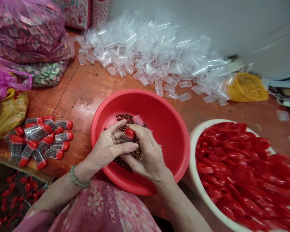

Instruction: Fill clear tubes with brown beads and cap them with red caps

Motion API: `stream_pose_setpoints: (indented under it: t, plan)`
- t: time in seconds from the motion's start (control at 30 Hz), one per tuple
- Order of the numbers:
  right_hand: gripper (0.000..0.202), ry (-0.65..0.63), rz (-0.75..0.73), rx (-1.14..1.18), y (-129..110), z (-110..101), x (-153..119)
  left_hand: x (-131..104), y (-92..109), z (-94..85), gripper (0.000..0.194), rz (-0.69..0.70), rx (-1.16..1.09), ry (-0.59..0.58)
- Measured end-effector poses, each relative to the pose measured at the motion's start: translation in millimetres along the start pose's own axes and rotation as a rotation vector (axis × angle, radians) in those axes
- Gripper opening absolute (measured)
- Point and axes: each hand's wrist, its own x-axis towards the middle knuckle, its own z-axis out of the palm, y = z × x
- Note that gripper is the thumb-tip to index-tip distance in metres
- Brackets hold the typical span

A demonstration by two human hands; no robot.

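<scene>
Over a red basin (pixel 176 138), both hands meet around a small clear container with a red cap (pixel 130 133). My left hand (pixel 108 145), with a green bead bracelet (pixel 78 177) at the wrist, wraps its fingers and thumb about the container's side. My right hand (pixel 148 151) presses its fingers at the red cap. The container's lower part is mostly hidden by the fingers. Dark brown beads (pixel 124 116) lie in the basin below and behind the hands, with a clear plastic piece (pixel 138 120) among them.
Capped bead-filled containers (pixel 38 138) lie on the left of the table (pixel 87 83), with more in a box below. Clear empty containers (pixel 145 54) are heaped at the back. A white tub (pixel 194 154) of red plastic pieces stands right; a yellow basket (pixel 248 87) and bags (pixel 26 29) are farther off.
</scene>
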Motion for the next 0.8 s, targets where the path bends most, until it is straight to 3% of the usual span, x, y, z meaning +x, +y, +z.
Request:
stream_pose_setpoints:
  t: [0.2, 0.47, 0.67, 0.8]
  plan:
    - [0.064, -0.004, 0.075, 0.123, -2, 2, -3, -2, 1, 5.6, 0.061, 0.044, 0.032, 0.037]
    - [0.073, 0.022, 0.076, 0.182, -1, 4, -6, -5, 1, 1.4, 0.058, 0.022, 0.027, -0.049]
    - [0.065, 0.037, 0.013, 0.110, 1, 2, 1, -3, 0, -0.2, 0.044, 0.012, -0.064, -0.208]
    - [0.061, 0.038, -0.025, 0.033, -1, 3, 5, -2, 1, 0.2, 0.037, 0.022, -0.133, -0.192]
